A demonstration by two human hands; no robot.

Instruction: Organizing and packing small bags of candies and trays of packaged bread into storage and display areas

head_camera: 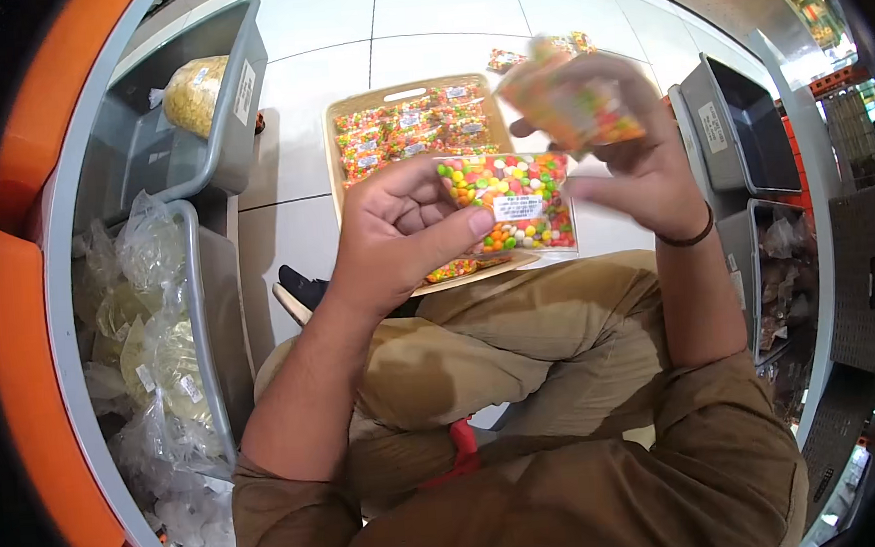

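In my left hand is a clear plastic packet of multicoloured candies, held flat with a printed white label facing up. My right hand is raised to its right, blurred, with other candy packets gripped in the fingers; how many I cannot tell. The right thumb reaches the right edge of the left-hand packet; whether it touches is unclear. Beneath and beyond both hands stands a cream plastic basket, where similar labelled packets lie in rows. My left hand hides part of the basket.
More candy packets lie on the white tiled floor beyond the basket. Left are a grey bin with a bag of yellow pieces and another grey bin of clear bags. Grey bins stand right. My crossed legs are below.
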